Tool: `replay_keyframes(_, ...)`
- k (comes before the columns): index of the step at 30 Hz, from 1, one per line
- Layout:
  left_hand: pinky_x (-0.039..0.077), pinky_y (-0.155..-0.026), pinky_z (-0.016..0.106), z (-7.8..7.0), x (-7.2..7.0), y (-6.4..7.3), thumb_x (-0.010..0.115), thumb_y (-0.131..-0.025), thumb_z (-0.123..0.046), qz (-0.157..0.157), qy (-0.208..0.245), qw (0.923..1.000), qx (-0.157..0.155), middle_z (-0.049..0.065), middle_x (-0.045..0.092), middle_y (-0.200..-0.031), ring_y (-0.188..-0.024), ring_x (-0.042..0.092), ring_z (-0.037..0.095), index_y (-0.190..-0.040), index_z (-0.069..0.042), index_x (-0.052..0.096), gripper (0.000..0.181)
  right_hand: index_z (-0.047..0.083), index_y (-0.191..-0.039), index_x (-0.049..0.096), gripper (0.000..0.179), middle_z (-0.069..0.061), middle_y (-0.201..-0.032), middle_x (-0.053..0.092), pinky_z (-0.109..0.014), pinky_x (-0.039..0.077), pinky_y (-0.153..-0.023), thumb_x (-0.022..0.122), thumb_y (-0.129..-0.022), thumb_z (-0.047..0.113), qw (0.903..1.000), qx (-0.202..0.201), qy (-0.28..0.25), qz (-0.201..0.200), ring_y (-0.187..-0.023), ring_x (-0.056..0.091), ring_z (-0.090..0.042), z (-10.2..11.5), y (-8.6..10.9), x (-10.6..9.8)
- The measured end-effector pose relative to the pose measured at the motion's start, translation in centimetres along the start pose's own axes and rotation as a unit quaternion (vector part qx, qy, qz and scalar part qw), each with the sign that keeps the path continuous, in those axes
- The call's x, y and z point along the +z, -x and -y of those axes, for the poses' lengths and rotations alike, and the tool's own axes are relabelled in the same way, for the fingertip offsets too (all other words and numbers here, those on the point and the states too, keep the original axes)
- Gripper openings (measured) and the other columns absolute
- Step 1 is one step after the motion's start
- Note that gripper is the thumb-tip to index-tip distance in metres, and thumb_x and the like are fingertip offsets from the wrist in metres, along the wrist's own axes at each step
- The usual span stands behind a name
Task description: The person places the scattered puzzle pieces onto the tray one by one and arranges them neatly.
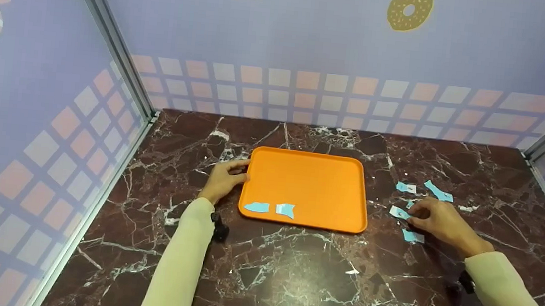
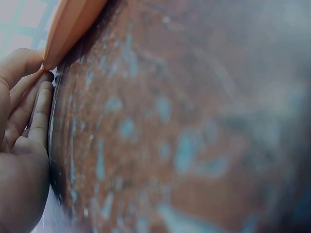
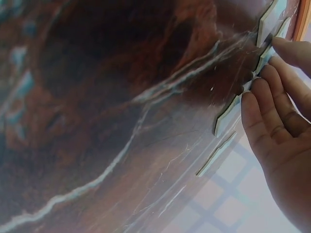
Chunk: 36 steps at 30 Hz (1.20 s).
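An orange tray [image 1: 309, 189] lies on the dark marbled table. My left hand [image 1: 222, 180] is at its left edge, thumb and fingers holding the rim; the left wrist view shows the thumb against the tray's edge [image 2: 73, 29] and the other fingers low by the tabletop. Two light-blue card pieces with jagged edges, one [image 1: 257, 207] and another [image 1: 285, 210], lie along the tray's near left side. To the right of the tray, my right hand [image 1: 438, 221] pinches a white-and-blue card piece [image 1: 399, 212] at the tabletop. Its fingertips [image 3: 250, 104] sit close beside neighbouring pieces.
More card pieces surround the right hand: one [image 1: 406, 187] behind it, a longer one [image 1: 439, 191] further right, another [image 1: 413, 236] in front. A patterned back wall [image 1: 303, 36] and a left side panel [image 1: 32, 100] bound the table [image 1: 290, 284].
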<state>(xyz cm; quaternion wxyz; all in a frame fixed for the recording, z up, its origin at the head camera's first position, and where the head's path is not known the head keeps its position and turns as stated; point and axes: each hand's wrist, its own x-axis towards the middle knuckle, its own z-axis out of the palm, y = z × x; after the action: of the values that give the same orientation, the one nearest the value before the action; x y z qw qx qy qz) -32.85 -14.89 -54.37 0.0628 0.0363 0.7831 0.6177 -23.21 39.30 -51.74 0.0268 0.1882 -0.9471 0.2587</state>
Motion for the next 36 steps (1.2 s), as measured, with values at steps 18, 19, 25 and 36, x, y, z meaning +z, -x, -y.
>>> replay_keyframes(18,0.056,-0.101,0.037,0.1,0.0,-0.1,0.075,-0.096,0.001,0.000,0.003,1.0000,0.002,0.013,0.064,-0.145,-0.128,0.063,0.028,-0.142,-0.006,0.069,0.047,0.000,-0.101,0.076,0.014,-0.008,-0.093,0.075,-0.032,0.057,-0.070,0.083,-0.089,0.003,0.9995,0.025,-0.015,-0.015,-0.082,0.071,-0.025,0.7,-0.1,0.0)
replay_keyframes(19,0.056,-0.101,0.037,0.1,0.0,-0.1,0.075,-0.096,0.001,0.000,0.003,1.0000,0.002,0.013,0.064,-0.145,-0.129,0.063,0.028,-0.142,-0.006,0.069,0.047,0.000,-0.101,0.076,0.015,-0.009,-0.094,0.074,-0.031,0.057,-0.070,0.083,-0.089,0.003,0.9995,0.021,-0.015,-0.019,-0.082,0.071,-0.025,0.8,-0.1,0.1)
replay_keyframes(25,0.055,-0.103,0.038,0.0,0.0,0.0,0.075,-0.096,0.001,0.000,-0.002,1.0000,0.001,0.013,0.064,-0.146,-0.131,0.061,0.028,-0.143,-0.007,0.069,0.048,-0.001,-0.105,0.078,0.018,-0.009,-0.096,0.074,-0.030,0.058,-0.069,0.084,-0.088,-0.001,0.9978,-0.021,-0.015,-0.061,-0.082,0.071,-0.027,1.4,-0.5,0.2)
replay_keyframes(36,0.051,-0.107,0.040,-0.1,0.1,0.0,0.075,-0.095,0.002,-0.003,-0.005,1.0000,0.006,0.016,0.064,-0.145,-0.131,0.060,0.031,-0.142,-0.004,0.068,0.048,0.001,-0.105,0.081,0.021,-0.006,-0.092,0.072,-0.048,0.061,-0.070,0.085,-0.085,-0.004,0.9920,-0.079,-0.003,-0.098,-0.080,0.070,-0.028,2.8,-1.5,1.0)
